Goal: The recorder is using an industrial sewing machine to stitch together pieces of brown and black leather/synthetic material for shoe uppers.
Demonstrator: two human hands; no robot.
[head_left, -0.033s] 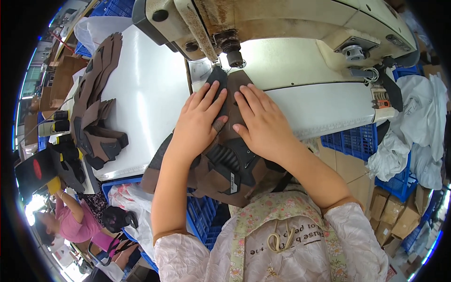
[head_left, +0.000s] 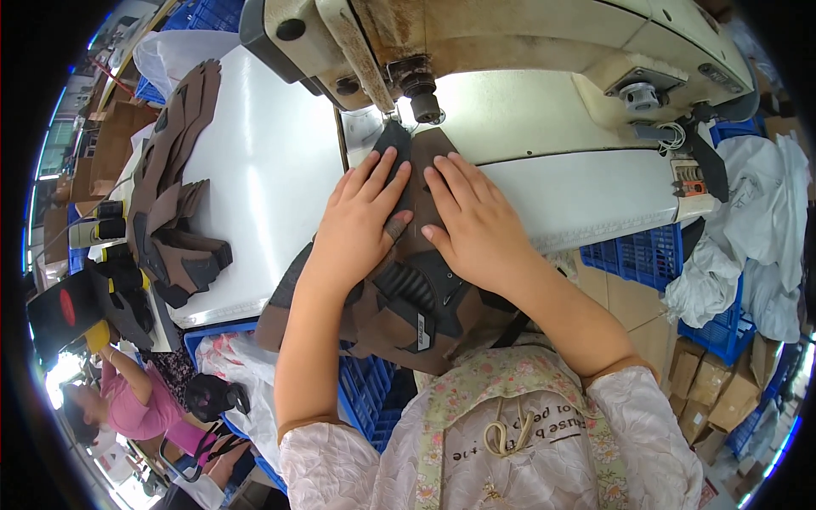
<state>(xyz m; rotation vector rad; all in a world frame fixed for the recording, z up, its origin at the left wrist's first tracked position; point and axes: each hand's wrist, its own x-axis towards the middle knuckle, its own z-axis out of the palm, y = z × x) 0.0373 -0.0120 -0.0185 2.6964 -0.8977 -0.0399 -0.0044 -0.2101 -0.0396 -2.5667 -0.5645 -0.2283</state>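
Beneath the head of a sewing machine (head_left: pixel 408 42) lies a brown and black sewn workpiece (head_left: pixel 416 238), its narrow upper end at the needle area. My left hand (head_left: pixel 361 212) rests flat on the dark strip of its left side, fingers stretched toward the needle, a band around the thumb. On the brown strip beside it, my right hand (head_left: pixel 476 217) also lies flat with fingers extended. Neither hand grips the fabric. The workpiece's lower part, with black ribbed padding and a small label, hangs over the table edge toward my lap. The needle tip is too small to make out.
At the left of the white table (head_left: pixel 272 187) lies a stack of brown and black pieces (head_left: pixel 174 170). Blue crates (head_left: pixel 633 255) stand below the table, white bags (head_left: pixel 752 204) and cardboard boxes (head_left: pixel 710 382) at the right. Another person (head_left: pixel 140 395) works at the lower left.
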